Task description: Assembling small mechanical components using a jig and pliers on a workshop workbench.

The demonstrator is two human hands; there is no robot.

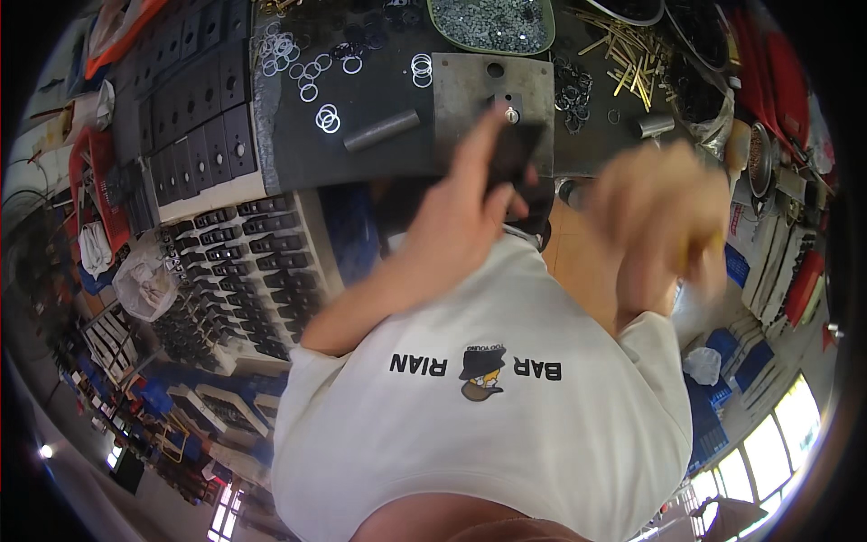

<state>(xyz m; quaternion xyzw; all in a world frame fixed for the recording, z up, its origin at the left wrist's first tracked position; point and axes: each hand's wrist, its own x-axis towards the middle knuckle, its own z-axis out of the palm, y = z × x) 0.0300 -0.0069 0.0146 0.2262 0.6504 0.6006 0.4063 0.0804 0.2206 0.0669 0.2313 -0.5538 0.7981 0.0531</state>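
Observation:
My left hand (456, 212) is closed around a dark, flat metal part (515, 149), and its index finger stretches forward along it. The part's far end, with a small hole and a bright ring (512, 116), rests over a square steel plate (456, 86) on the bench. My right hand (659, 203) is raised to the right of the plate, smeared by motion. Something yellowish (694, 248) shows by its palm, too blurred to name. Left of the plate lie a grey metal rod (381, 130) and several silver rings (422, 70).
A green tray (551, 36) of small metal pieces stands beyond the plate. Brass-coloured pins (635, 68) and dark rings (573, 90) lie to the right, near a short metal cylinder (656, 126). Dark drilled blocks (212, 149) and racked black parts (257, 244) fill the left.

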